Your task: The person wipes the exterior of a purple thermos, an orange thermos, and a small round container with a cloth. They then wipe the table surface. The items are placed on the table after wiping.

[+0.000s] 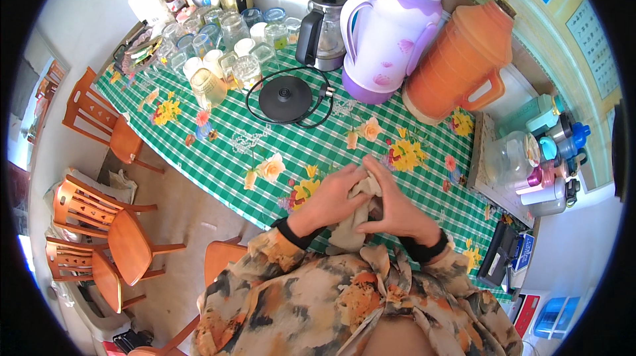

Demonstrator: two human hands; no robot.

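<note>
Near the table's front edge, my left hand [334, 198] and my right hand [395, 202] hold a crumpled light grey cloth [354, 224] between them; part of it hangs down towards my body. Under the hands lies a green checked tablecloth [318, 145] with printed flowers. Beyond them rests a round black kettle base [285, 99], its cord coiled around it. Behind the base stands a glass electric kettle [330, 33] with a black handle. A purple and white thermos jug [392, 33] is upright beside it, and an orange thermos jug [459, 58] appears slanted to its right.
Many glasses and mugs [233, 30] crowd the table's far left. Bottles and jars [541, 162] stand on a raised surface at right, above a black case [497, 256] near the edge. Wooden chairs [130, 246] stand on the floor at left, another [221, 256] close to the table's front.
</note>
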